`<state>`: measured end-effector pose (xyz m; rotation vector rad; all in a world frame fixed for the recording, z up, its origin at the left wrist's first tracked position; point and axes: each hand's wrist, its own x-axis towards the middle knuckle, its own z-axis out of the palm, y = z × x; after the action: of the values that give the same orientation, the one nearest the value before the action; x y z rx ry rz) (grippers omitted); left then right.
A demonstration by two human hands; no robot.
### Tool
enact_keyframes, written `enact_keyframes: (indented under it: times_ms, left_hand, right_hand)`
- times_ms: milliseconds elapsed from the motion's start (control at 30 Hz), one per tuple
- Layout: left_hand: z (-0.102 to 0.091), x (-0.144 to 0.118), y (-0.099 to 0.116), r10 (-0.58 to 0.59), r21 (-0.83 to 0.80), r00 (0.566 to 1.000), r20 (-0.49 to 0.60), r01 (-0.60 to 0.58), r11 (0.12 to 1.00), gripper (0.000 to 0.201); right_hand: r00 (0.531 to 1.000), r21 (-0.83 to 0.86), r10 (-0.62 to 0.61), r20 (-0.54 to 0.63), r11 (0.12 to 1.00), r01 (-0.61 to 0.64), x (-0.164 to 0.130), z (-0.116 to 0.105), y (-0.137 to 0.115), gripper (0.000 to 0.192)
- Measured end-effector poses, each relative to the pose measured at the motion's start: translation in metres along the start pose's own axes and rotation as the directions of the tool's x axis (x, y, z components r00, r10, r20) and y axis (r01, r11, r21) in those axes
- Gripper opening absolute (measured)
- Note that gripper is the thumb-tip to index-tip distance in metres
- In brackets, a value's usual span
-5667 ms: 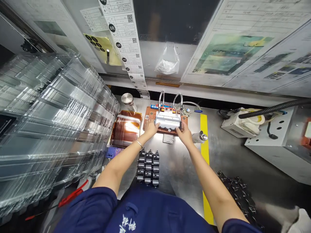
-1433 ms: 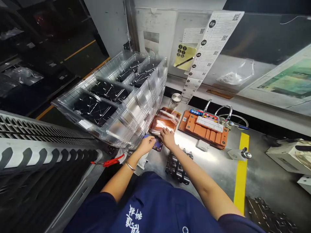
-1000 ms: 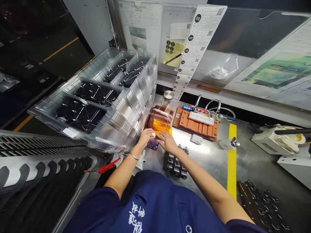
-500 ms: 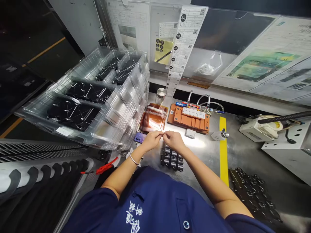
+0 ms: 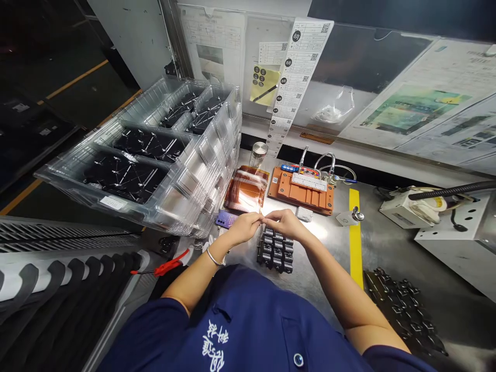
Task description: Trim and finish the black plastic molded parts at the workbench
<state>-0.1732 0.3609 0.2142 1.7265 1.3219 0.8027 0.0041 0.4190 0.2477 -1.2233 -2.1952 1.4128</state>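
While hands meet: left hand [image 5: 243,228] and right hand [image 5: 284,223] pinch something tiny, too small to identify, between touching fingertips.
Below: black ridged plastic parts [image 5: 276,250].
Far left: amber film sheets [image 5: 247,188].
Step, judged: readying a small piece.
Next: delicate placement.

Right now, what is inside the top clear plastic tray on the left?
The top clear tray holds black parts in its compartments. The trays stacked beneath hide their own contents.

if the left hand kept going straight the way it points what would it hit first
The left hand points right, at the right hand; their fingertips already look joined, so it would meet that hand first, though depth is unclear.
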Motion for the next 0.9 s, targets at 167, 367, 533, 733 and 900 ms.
enact_keyframes:
  times_ms: [167, 367, 533, 733, 900]
  left_hand:
    - [0.011, 0.008, -0.011, -0.210, -0.260, 0.973, -0.097, 0.179, 0.949, 0.014]
    - [0.016, 0.048, -0.063, -0.605, -0.366, 0.723, -0.333, 0.492, 0.790, 0.016]
    - [0.006, 0.057, -0.103, -0.678, -0.268, 0.550, -0.487, 0.645, 0.716, 0.025]
    - [0.015, 0.064, -0.104, -0.568, -0.005, 0.592, -0.572, 0.690, 0.724, 0.037]
    - [0.024, 0.064, -0.099, -0.387, 0.437, 0.813, -0.435, 0.566, 0.699, 0.049]
  right_hand:
    - [0.991, 0.237, 0.125, -0.052, 0.965, -0.109, 0.000, -0.009, 0.012, 0.031]
    - [0.670, 0.532, 0.465, -0.579, 0.838, -0.122, -0.048, -0.054, 0.066, 0.030]
    - [0.248, 0.528, 0.513, -0.821, 0.849, -0.009, -0.119, -0.087, 0.104, 0.028]
    - [0.418, 0.392, 0.467, -0.779, 0.883, -0.257, -0.160, -0.082, 0.115, 0.035]
    - [0.517, 0.228, 0.411, -0.751, 0.896, -0.381, -0.168, -0.083, 0.124, 0.037]
